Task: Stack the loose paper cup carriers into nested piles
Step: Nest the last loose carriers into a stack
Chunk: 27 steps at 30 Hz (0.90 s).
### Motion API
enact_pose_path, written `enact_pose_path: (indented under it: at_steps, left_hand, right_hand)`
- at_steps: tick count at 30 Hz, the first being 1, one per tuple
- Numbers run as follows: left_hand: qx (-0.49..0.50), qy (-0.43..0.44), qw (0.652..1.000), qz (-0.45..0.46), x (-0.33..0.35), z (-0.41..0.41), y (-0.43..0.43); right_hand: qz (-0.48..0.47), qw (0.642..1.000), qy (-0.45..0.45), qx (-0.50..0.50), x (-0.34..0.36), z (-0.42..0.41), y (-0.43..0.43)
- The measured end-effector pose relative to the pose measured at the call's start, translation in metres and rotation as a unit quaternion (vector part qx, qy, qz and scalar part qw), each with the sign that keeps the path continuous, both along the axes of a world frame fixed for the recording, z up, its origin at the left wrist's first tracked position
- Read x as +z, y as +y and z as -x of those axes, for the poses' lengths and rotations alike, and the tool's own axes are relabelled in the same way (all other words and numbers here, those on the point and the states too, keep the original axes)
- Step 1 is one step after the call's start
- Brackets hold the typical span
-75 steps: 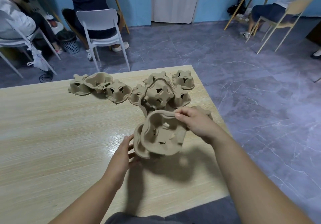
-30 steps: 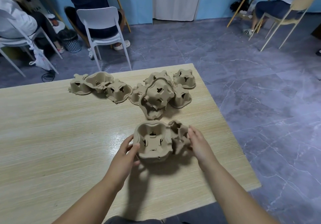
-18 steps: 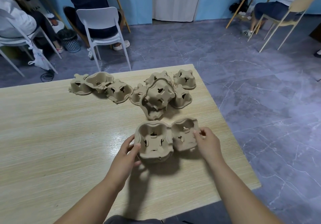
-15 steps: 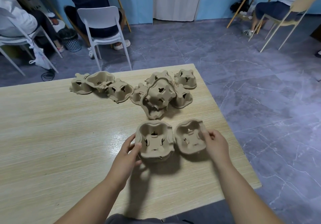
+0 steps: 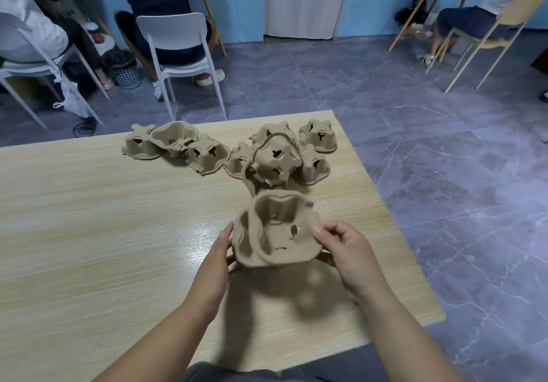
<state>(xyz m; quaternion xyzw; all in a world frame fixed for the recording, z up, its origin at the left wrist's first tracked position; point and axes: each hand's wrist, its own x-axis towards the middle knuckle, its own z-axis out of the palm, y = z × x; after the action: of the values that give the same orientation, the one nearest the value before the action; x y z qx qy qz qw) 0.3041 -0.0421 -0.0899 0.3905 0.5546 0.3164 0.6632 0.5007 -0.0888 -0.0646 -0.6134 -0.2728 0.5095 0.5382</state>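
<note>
Brown moulded pulp makes up the nested carriers (image 5: 275, 233) held at the centre of the frame, open side up and tilted, with one carrier sitting inside another. The left hand (image 5: 218, 258) cups the left wall of the pair, its grip closed around the rim with the thumb on the near edge. The right hand (image 5: 345, 248) pinches the right rim between thumb and fingers. The pair is raised a little above the pale wood-grain worktop (image 5: 89, 233) and throws a shadow on the boards below. Higher in the frame, toward the far edge of the worktop, lies a cluster of loose carriers (image 5: 277, 160), most of them upside down and touching or leaning on each other. To the left of that cluster sit three more carriers (image 5: 175, 147) side by side, the middle one turned open side up. Beyond the worktop, at upper left, stands a white chair (image 5: 181, 43) on the grey floor.
</note>
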Motion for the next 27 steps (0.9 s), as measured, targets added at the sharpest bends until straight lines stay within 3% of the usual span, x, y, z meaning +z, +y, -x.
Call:
enact_pose_path:
  at_steps: [5,19,27]
  left_hand:
    - [-0.007,-0.007,1.0,-0.004,0.001,0.001,-0.001]
    - [-0.017,0.04,0.999,-0.019,-0.006,0.005,0.001]
    - [-0.002,0.051,0.999,-0.011,-0.009,0.003,0.002]
  right_hand:
    - [0.022,0.992,-0.123,0.01,-0.013,0.014,0.003]
    - [0.005,0.962,-0.273,0.001,-0.024,-0.003,0.049]
    - [0.002,0.888,-0.449,0.1,-0.02,-0.017,0.16]
